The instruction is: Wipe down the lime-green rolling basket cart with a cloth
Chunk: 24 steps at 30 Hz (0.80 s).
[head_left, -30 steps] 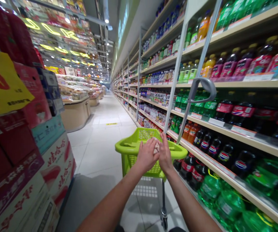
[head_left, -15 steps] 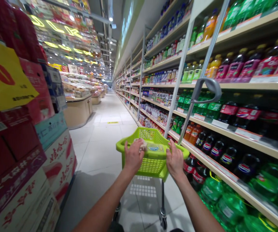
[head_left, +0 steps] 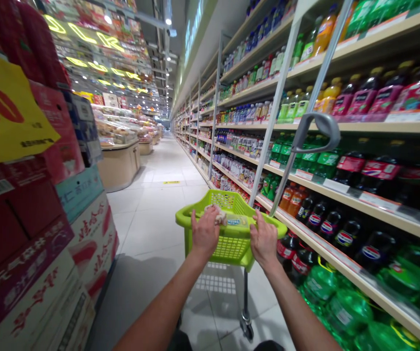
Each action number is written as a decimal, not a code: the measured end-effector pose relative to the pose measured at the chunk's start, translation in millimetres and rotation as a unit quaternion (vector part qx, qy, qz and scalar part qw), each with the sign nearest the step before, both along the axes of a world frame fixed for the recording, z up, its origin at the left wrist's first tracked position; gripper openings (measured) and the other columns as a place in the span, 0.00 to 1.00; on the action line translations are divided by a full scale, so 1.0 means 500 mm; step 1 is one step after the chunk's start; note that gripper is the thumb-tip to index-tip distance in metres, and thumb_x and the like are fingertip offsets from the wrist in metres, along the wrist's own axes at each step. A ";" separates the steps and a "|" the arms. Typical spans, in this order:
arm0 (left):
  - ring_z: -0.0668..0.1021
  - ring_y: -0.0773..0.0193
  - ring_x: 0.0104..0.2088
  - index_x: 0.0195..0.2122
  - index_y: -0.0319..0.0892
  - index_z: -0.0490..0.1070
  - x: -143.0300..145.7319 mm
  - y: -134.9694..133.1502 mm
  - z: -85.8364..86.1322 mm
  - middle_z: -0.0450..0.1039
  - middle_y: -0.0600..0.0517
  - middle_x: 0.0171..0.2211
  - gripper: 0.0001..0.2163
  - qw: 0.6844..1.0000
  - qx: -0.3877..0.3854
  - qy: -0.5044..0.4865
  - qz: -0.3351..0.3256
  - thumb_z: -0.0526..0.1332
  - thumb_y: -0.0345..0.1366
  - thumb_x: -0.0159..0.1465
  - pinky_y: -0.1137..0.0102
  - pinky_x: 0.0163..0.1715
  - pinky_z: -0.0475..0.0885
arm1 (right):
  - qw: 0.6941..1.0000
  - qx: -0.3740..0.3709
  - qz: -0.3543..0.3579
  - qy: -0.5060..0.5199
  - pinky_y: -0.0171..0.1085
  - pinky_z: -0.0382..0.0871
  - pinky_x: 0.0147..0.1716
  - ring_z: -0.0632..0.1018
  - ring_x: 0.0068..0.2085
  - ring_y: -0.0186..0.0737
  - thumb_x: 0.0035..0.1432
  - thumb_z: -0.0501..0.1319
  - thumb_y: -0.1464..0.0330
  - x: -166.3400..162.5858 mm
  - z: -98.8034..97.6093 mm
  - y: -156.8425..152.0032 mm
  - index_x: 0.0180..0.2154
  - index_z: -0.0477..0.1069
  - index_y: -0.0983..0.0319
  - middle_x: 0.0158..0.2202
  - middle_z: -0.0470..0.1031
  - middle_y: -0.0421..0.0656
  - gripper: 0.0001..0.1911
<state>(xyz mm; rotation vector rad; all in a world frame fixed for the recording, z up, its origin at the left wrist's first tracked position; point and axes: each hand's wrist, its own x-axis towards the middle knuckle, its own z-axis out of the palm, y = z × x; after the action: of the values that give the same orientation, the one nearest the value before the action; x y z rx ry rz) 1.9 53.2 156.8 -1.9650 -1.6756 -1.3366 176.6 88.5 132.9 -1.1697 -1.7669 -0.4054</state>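
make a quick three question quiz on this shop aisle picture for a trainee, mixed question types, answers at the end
1. Multiple choice: which of these is the left hand touching?
A) a red cardboard box
B) a crumpled pale cloth
C) a grey plastic loop

2. True or false: the large yellow sign with red figures is on the left side of the picture.

3. Fill in the colour: the right hand is at the rim of the perforated plastic cart basket, which is ____.

Key: 1 B; 2 true; 3 lime green.
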 end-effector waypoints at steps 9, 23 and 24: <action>0.69 0.62 0.51 0.46 0.47 0.64 0.042 0.004 -0.015 0.68 0.51 0.50 0.14 0.995 0.042 0.074 -0.055 0.50 0.29 0.59 0.50 0.58 0.43 | 0.999 -0.012 0.018 0.027 0.42 0.58 0.40 0.71 0.39 0.44 0.62 0.41 0.61 0.008 0.001 -0.003 0.56 0.53 0.66 0.41 0.74 0.48 0.25; 0.68 0.62 0.51 0.46 0.46 0.64 0.069 0.007 -0.007 0.68 0.50 0.50 0.13 0.994 0.026 0.062 -0.084 0.50 0.31 0.60 0.50 0.57 0.43 | 0.998 -0.001 0.042 0.037 0.43 0.57 0.41 0.71 0.39 0.44 0.62 0.38 0.59 0.009 -0.004 -0.006 0.56 0.53 0.65 0.40 0.73 0.48 0.26; 0.69 0.61 0.51 0.45 0.46 0.65 0.049 0.004 -0.007 0.69 0.50 0.50 0.13 0.996 0.022 0.050 -0.070 0.50 0.30 0.60 0.49 0.57 0.42 | 0.998 -0.002 0.046 0.036 0.43 0.57 0.41 0.71 0.40 0.44 0.62 0.38 0.59 0.010 -0.004 -0.008 0.56 0.53 0.66 0.40 0.73 0.48 0.26</action>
<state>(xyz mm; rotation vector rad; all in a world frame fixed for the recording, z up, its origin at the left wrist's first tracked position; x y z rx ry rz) 26.4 55.4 153.4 -2.1209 -1.4744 -1.2853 181.5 84.7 131.1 -1.0875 -1.7519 -0.3005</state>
